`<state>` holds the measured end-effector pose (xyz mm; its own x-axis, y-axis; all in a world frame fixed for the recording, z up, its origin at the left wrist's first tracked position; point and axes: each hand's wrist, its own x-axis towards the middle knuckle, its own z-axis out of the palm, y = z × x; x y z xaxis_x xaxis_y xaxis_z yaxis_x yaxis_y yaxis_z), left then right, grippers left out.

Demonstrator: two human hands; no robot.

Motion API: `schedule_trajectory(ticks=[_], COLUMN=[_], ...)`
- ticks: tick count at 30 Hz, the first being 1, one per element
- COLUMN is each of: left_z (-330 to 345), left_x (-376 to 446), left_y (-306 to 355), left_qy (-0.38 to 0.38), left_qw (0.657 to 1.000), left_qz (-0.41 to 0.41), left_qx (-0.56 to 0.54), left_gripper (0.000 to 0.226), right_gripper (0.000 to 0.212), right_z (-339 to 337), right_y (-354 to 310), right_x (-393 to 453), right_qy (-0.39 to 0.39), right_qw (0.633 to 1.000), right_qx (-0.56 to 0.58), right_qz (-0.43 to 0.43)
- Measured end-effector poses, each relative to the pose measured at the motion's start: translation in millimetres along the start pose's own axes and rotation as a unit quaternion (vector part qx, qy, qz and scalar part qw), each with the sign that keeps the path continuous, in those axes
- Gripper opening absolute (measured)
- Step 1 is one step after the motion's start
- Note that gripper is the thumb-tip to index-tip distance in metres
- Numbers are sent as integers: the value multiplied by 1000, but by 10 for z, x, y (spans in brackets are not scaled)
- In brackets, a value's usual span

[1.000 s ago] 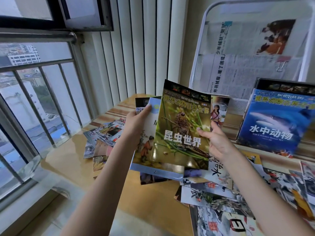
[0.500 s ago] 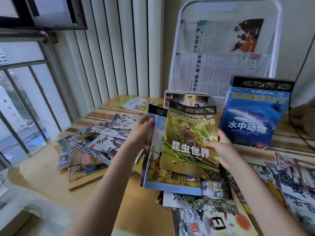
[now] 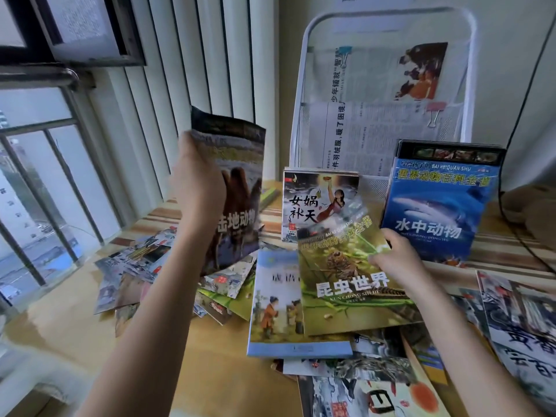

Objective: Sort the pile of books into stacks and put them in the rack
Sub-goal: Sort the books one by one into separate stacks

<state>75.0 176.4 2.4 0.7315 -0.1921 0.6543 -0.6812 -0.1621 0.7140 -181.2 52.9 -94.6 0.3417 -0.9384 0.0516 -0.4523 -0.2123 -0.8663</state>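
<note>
My left hand (image 3: 197,188) grips a dark land-animal book (image 3: 239,188) and holds it upright above the table. My right hand (image 3: 394,258) holds the right edge of a green insect book (image 3: 346,284), which lies tilted on a light-blue storybook (image 3: 276,305). Behind them a small book with a woman on its cover (image 3: 319,200) stands against the white wire rack (image 3: 388,22). A blue shark book (image 3: 436,203) leans upright at the rack's right side. Loose books lie scattered at the left (image 3: 135,266) and at the lower right (image 3: 376,386).
The wooden table (image 3: 210,371) runs along a barred window (image 3: 45,176) on the left, with vertical blinds behind. Newspaper sheets clipped in the rack (image 3: 376,94) fill its back. A black cable (image 3: 511,206) hangs at the far right.
My left hand has drawn the dark land-animal book out from behind the others and raised it to the left. The green and blue books have sunk onto the pile under my right hand.
</note>
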Motion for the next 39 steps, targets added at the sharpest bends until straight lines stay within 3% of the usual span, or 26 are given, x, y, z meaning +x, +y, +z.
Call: schedule_trajectory(ticks=[2, 4, 7, 9, 11, 13, 16, 19, 22, 24, 27, 29, 31, 34, 36, 39], left_z=[-101, -79, 48, 170, 273, 400, 550, 512, 441, 456, 585, 634, 681, 898, 1144, 1563], left_x=[92, 229, 312, 136, -140, -343, -490, -567, -547, -593, -839, -1057, -1157, -1149, -1168, -1340], left_y=[51, -22, -139, -143, -123, -215, -340, -165, 125, 237, 118, 19, 18, 207, 436, 828], left_qy=[24, 1, -89, -170, -200, -207, -247, -250, -228, -240, -304, -328, -314, -316, -333, -362], left_qw=[1000, 998, 978, 960, 955, 960, 950, 933, 922, 924, 914, 912, 914, 920, 913, 909], left_qz=[-1, -33, -144, -189, -182, -147, -133, -121, -50, -19, -67, -67, -61, -25, 0, 38], left_qx=[-11, -63, -123, -121, -119, -114, -137, -228, -308, -297, -260, -237, -248, -230, -236, -205], left_gripper=[24, 26, 22, 18, 13, 11, 14, 16, 23, 38, 53, 50, 63, 63, 57, 74], right_gripper=[52, 49, 39, 38, 36, 35, 69, 85, 70, 65, 48, 37, 30, 9, 11, 18], right_z=[17, 76, 172, 246, 311, 370, 449, 371, 149, 32, 15, 79, 58, -182, -438, -790], right_y=[-18, -37, -110, -161, -211, -219, -229, -254, -333, -332, -181, 56, 205, 248, 227, 349], right_x=[1, 37, 69, 77, 66, 35, -31, -43, -35, -28, -49, -49, -14, 105, 195, 355], right_qy=[-12, -17, -22, -50, -64, -58, -50, -30, 10, 27, -16, -46, -44, 30, 118, 223], right_qw=[1000, 997, 992, 974, 943, 934, 952, 955, 947, 942, 950, 970, 982, 983, 977, 961], right_qx=[23, 71, 124, 222, 323, 352, 301, 283, 300, 310, 288, 206, 128, 82, 45, 25], right_qz=[-6, -6, -12, 7, 34, 27, -25, -84, -111, -123, -120, -123, -135, -161, -173, -160])
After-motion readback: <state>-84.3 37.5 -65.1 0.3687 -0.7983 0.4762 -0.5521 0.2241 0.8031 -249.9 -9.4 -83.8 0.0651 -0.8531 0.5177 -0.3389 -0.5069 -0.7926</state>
